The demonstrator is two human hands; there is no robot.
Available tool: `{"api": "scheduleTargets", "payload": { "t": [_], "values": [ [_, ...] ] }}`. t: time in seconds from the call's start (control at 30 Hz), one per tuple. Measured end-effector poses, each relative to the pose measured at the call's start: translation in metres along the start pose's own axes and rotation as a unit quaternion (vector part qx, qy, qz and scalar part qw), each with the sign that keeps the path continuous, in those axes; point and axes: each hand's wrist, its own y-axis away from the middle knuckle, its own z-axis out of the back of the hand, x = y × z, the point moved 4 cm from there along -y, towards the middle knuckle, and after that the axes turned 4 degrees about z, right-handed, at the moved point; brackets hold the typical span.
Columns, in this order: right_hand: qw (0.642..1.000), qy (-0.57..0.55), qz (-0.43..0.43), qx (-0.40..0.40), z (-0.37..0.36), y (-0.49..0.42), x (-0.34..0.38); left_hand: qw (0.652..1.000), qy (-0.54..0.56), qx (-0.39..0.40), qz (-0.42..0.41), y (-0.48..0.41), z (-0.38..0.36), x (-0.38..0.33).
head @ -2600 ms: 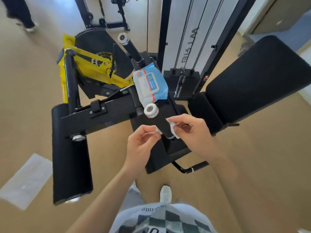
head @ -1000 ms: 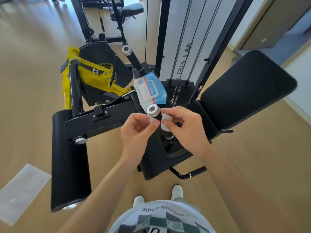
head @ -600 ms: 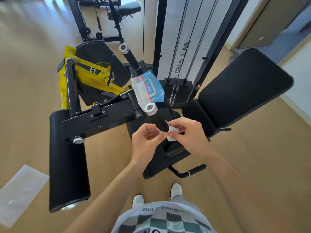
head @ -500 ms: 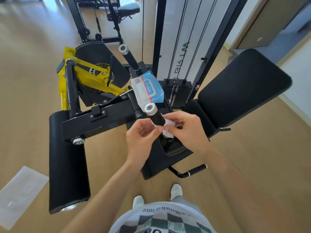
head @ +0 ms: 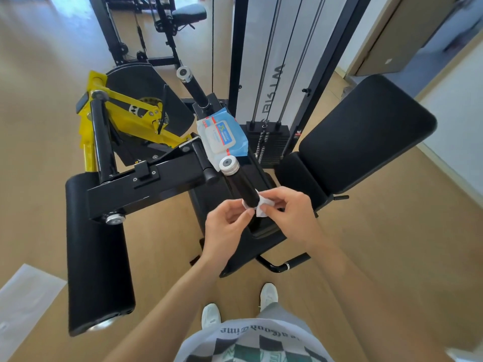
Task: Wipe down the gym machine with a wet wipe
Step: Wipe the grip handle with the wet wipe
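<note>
A black gym machine fills the view, with a black handle grip (head: 239,184) capped in silver rising toward me at the centre. A white wet wipe (head: 264,205) is wrapped around the lower part of that grip. My left hand (head: 226,227) pinches one end of the wipe on the left of the grip. My right hand (head: 290,218) pinches the other end on the right. Most of the wipe is hidden behind the grip and my fingers.
A blue and white wet wipe pack (head: 222,135) lies on the machine just beyond the grip. A black backrest pad (head: 366,134) stands at right, a long black roller pad (head: 96,252) at left, a yellow arm (head: 130,118) behind. A pale sheet (head: 23,307) lies on the wooden floor.
Both hands have slid the wipe down the handle grip from near its silver cap to its lower part, after earlier strokes up and down.
</note>
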Motion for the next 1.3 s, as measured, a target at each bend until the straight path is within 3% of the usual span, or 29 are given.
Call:
{"api": "scheduleTargets", "payload": {
  "t": [0.17, 0.4, 0.53, 0.77, 0.9, 1.1, 1.17, 1.3],
  "values": [
    [0.999, 0.008, 0.001, -0.044, -0.002, -0.002, 0.011, 0.998, 0.011, -0.043, -0.037, 0.0, 0.011, -0.015],
    [0.991, -0.053, 0.077, -0.096, 0.006, -0.029, 0.07, 0.976, 0.091, -0.147, -0.135, 0.014, 0.032, -0.057],
    [0.987, -0.064, 0.086, -0.119, 0.002, -0.024, 0.071, 0.978, 0.078, -0.136, -0.141, 0.028, 0.02, -0.046],
    [0.997, -0.07, 0.003, -0.041, 0.021, 0.011, 0.012, 0.984, 0.009, -0.12, -0.135, 0.043, -0.01, -0.013],
    [0.986, -0.143, -0.083, -0.007, 0.052, 0.025, -0.028, 0.983, -0.009, -0.122, -0.139, 0.045, -0.039, -0.014],
    [0.961, -0.252, -0.098, 0.063, 0.101, 0.023, -0.08, 0.959, -0.128, -0.081, -0.239, 0.02, -0.099, -0.048],
    [0.942, -0.311, -0.091, 0.09, 0.114, 0.019, -0.095, 0.966, -0.156, -0.031, -0.204, 0.006, -0.121, -0.054],
    [0.904, -0.4, -0.087, 0.121, 0.139, 0.007, -0.12, 0.973, -0.15, 0.158, -0.074, -0.013, -0.169, -0.053]
  ]
}}
